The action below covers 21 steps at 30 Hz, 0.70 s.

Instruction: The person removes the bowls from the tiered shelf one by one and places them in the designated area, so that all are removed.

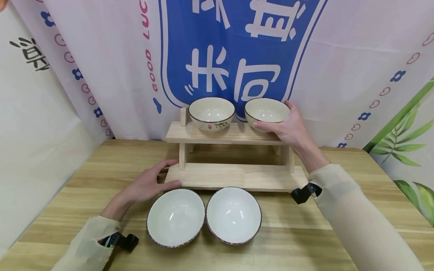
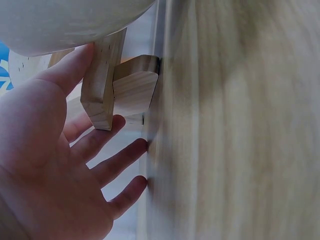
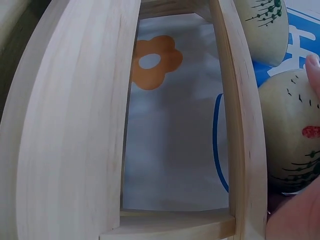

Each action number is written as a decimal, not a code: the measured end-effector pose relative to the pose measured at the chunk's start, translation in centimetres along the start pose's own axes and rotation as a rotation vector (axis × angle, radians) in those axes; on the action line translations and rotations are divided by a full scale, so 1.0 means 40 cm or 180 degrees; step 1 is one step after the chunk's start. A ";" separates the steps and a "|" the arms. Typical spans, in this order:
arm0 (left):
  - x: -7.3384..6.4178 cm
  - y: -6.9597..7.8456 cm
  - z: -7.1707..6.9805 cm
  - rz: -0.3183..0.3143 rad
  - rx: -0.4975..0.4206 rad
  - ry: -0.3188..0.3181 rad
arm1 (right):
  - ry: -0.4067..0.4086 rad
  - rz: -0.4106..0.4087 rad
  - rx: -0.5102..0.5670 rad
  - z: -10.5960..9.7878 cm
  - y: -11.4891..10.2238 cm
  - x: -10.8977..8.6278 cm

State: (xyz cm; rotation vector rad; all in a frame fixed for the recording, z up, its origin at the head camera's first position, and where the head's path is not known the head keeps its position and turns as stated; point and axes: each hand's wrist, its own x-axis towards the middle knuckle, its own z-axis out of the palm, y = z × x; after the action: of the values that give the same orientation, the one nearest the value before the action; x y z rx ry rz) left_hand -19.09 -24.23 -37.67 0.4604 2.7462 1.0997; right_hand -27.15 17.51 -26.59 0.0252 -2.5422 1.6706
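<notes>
My right hand holds a cream bowl at the right of the upper shelf, thumb at the front and fingers at the far side. In the right wrist view, this bowl shows red and green painted marks. A matching bowl sits beside it on the left. My left hand touches the left end of the two-tier wooden rack. In the left wrist view, the thumb lies against the board's end and the other fingers of the left hand are spread.
Two white bowls with dark rims, one on the left and one on the right, stand side by side before the rack. The wood-grain table carries everything. A printed curtain hangs close behind the rack.
</notes>
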 end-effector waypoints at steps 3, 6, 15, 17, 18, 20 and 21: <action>-0.001 0.000 0.000 -0.0016 0.0000 -0.0005 | 0.0023 -0.0002 0.0015 0.004 0.002 -0.001; -0.003 0.000 0.001 -0.0026 -0.0002 -0.0013 | 0.0043 -0.0025 0.0002 0.009 0.005 -0.003; -0.001 0.000 0.000 -0.0026 -0.0020 -0.0023 | 0.0154 -0.0166 -0.0015 0.011 0.013 -0.017; 0.000 0.000 0.000 -0.0022 -0.0041 -0.0021 | 0.0156 -0.0201 0.0007 0.008 0.015 -0.023; 0.000 -0.001 0.001 -0.0021 -0.0053 -0.0018 | 0.0154 -0.0214 0.0021 0.005 0.016 -0.026; 0.000 -0.002 0.001 -0.0012 -0.0079 -0.0008 | 0.0145 -0.0249 0.0055 0.000 0.018 -0.033; 0.000 -0.002 0.001 -0.0007 -0.0086 -0.0003 | 0.0136 -0.0264 0.0076 -0.002 0.019 -0.036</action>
State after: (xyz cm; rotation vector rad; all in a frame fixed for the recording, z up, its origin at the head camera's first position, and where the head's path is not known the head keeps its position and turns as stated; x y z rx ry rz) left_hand -19.08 -24.26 -37.77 0.4540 2.7269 1.1343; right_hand -25.74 17.83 -27.36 0.0943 -2.4549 1.6530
